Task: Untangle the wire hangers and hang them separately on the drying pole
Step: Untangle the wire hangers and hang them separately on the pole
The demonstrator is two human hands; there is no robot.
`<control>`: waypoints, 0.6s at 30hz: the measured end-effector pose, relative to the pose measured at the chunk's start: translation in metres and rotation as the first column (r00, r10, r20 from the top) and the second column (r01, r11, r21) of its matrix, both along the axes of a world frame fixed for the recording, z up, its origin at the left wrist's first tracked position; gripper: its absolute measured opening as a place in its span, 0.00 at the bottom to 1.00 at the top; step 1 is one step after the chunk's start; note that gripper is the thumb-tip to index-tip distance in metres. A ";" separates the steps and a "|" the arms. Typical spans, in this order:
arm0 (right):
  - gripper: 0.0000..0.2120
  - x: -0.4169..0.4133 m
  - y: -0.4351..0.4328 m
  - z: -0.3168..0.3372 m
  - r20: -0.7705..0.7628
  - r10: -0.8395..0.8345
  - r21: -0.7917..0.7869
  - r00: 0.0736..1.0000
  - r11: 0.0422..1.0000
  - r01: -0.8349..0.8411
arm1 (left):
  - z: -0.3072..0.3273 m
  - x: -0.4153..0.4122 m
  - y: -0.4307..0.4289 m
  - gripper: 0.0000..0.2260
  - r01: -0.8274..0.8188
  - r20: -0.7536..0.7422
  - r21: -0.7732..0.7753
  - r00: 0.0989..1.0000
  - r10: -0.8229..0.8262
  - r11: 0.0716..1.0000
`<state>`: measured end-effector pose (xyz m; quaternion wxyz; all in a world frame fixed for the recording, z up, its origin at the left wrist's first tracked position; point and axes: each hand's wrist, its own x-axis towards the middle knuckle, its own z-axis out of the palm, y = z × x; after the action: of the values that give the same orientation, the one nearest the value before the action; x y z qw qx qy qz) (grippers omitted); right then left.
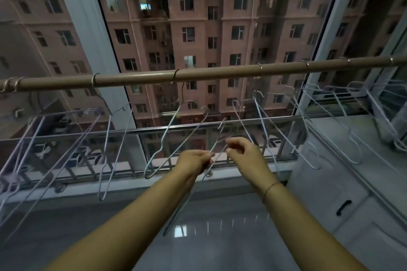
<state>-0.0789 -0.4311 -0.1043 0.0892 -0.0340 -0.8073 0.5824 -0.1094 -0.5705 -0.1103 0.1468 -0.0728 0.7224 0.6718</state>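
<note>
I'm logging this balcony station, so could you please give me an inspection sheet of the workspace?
Surface: grey counter, bare, glossy.
Job's things: wire hangers hang spread along the drying pole; one held hanger is below the pole.
Clutter: loose hanger pile at far right.
Grippers: left hand and right hand both pinch the held hanger's wire.
Cables: nothing seen.
Surroundings: window, safety railing, apartment block outside.
</note>
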 end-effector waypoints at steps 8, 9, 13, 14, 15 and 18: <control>0.19 -0.010 0.012 -0.010 0.037 0.060 0.376 0.997 0.924 -0.070 | -0.021 0.009 -0.020 0.09 0.073 -0.140 -0.281 0.983 -0.116 0.957; 0.20 -0.010 0.014 -0.010 0.050 0.071 0.411 0.996 0.908 -0.085 | -0.021 0.010 -0.022 0.09 0.083 -0.151 -0.303 0.979 -0.134 0.949; 0.16 -0.010 0.023 -0.012 0.174 0.099 0.493 0.980 0.853 -0.174 | -0.024 0.013 -0.027 0.09 0.111 -0.198 -0.396 0.959 -0.203 0.911; 0.13 -0.009 0.026 -0.014 0.212 0.103 0.501 0.972 0.843 -0.199 | -0.024 0.013 -0.027 0.09 0.117 -0.203 -0.402 0.956 -0.213 0.908; 0.10 -0.007 0.028 -0.015 0.240 0.107 0.517 0.965 0.827 -0.220 | -0.025 0.013 -0.028 0.09 0.120 -0.205 -0.402 0.954 -0.217 0.908; 0.09 0.000 0.033 -0.019 0.276 0.133 0.497 0.952 0.828 -0.259 | -0.031 0.012 -0.026 0.09 0.085 -0.240 -0.398 0.951 -0.193 0.913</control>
<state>-0.0786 -0.3980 -0.1228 -0.0593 0.0084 -0.9397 0.3367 -0.0970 -0.5968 -0.1413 0.0760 0.0457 0.8562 0.5090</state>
